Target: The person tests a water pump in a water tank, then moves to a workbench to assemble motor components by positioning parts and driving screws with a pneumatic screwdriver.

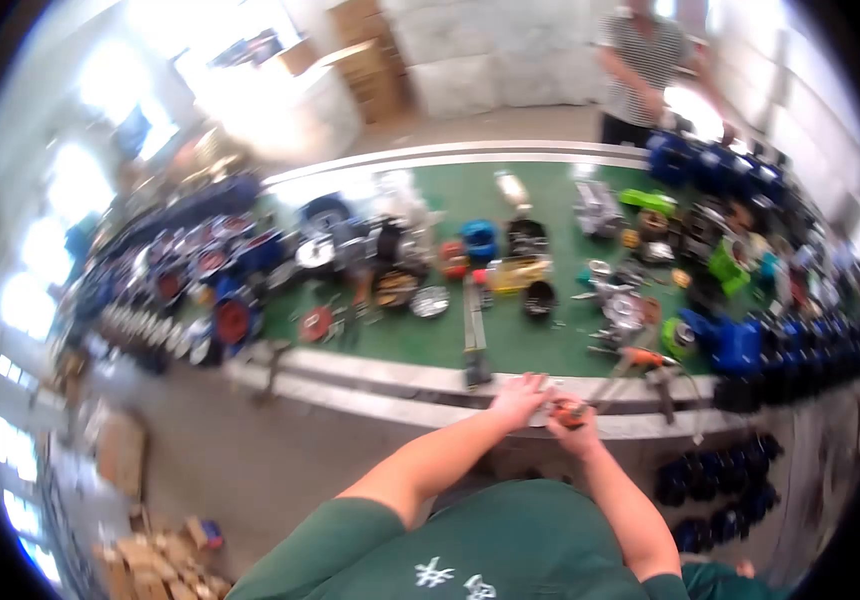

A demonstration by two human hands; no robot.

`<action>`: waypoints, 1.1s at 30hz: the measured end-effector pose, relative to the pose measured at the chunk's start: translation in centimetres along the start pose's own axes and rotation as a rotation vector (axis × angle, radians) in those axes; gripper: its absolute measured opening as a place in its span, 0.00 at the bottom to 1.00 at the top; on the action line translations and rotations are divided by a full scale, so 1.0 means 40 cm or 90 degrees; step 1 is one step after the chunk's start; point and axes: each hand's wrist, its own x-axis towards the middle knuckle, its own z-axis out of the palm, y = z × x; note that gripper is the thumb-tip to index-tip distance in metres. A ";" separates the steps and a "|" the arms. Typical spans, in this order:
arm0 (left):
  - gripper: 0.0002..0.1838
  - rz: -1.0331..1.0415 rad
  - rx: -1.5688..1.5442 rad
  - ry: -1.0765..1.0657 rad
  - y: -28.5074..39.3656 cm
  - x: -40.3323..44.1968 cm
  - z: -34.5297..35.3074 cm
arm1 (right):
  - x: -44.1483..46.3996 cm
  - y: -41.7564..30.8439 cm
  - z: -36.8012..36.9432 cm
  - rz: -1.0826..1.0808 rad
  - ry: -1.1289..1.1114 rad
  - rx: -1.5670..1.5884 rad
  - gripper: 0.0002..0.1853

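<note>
Both my hands are close together at the near edge of the green-topped bench (400, 346). My right hand (576, 430) is closed round an orange and dark tool (570, 411). My left hand (520, 397) lies beside it at the metal edge, fingers pointing toward the tool; blur hides whether it pinches something small. Just beyond my left hand, a long metal tool with a dark end (475, 345) lies on the green surface. An orange-handled tool (647, 357) rests to the right of my hands.
Many motor parts (215, 262) crowd the bench's left. Blue housings (740, 345) line its right end, with more dark parts (720, 480) below. Across the bench stands a person in a striped top (642, 60). Cardboard pieces (155, 560) lie on the floor, lower left.
</note>
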 end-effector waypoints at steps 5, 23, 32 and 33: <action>0.57 -0.001 -0.011 0.031 -0.011 0.006 0.023 | 0.009 0.019 0.002 0.025 0.024 0.097 0.16; 0.16 -0.078 -0.105 0.110 -0.052 -0.024 0.002 | 0.009 0.051 -0.041 0.039 0.016 0.062 0.29; 0.18 -0.111 -0.122 0.131 0.012 -0.003 -0.024 | -0.005 -0.103 -0.084 0.061 -0.198 -0.177 0.38; 0.18 -0.108 -0.127 0.147 0.005 -0.003 -0.027 | -0.001 -0.119 -0.086 0.048 -0.209 -0.224 0.38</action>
